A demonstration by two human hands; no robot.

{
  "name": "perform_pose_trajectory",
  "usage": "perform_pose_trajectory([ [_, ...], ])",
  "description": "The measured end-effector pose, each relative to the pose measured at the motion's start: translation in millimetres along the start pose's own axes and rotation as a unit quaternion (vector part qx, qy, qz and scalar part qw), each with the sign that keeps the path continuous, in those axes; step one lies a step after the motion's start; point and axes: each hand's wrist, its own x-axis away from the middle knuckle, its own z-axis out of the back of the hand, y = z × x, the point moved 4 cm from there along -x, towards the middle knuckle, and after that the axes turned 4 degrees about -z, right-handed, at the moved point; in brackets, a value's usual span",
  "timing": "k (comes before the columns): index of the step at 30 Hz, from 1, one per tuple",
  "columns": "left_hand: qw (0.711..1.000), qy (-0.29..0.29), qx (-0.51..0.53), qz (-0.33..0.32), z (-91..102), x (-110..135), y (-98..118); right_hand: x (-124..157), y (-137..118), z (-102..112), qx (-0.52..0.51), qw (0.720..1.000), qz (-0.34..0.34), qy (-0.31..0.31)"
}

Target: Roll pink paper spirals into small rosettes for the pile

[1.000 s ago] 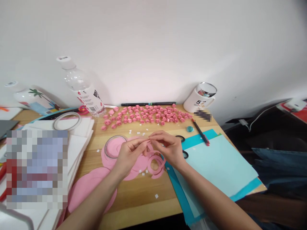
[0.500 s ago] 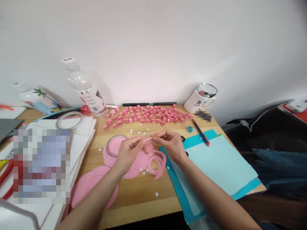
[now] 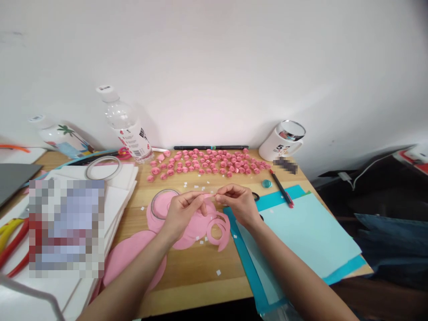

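Observation:
Between the fingertips of both hands, over the middle of the table, runs a narrow pink paper strip. My left hand pinches its left end, and my right hand pinches the other. Under the hands lie pink paper circles, overlapping, with a thin ring resting on them. A pink paper spiral curls on the wood just below the right hand. Rolled pink paper flowers, several rows of them, spread out beyond the hands. Black scissor handles show partly behind the right wrist.
Light blue paper covers the right side, with a pen and a teal roll above it. A white mug stands back right, a bottle back left. Stacked white sheets and red-handled pliers lie left.
My fingertips have drawn slightly apart, with the right hand a little farther from the left. The view has shifted a bit, moving the surroundings rightward in the picture.

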Motion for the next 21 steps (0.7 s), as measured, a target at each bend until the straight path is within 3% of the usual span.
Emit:
perform_pose_trajectory([
  [8, 1.000, 0.001, -0.027, -0.004, 2.8, -1.7, -0.5, -4.7, 4.2, 1.6, -0.029, 0.999, -0.022, -0.015],
  [21, 0.999, -0.002, -0.042, -0.009, 2.2, -2.0, 2.3, -3.1, 2.8, 1.2, 0.015, 0.999, -0.022, -0.020],
])
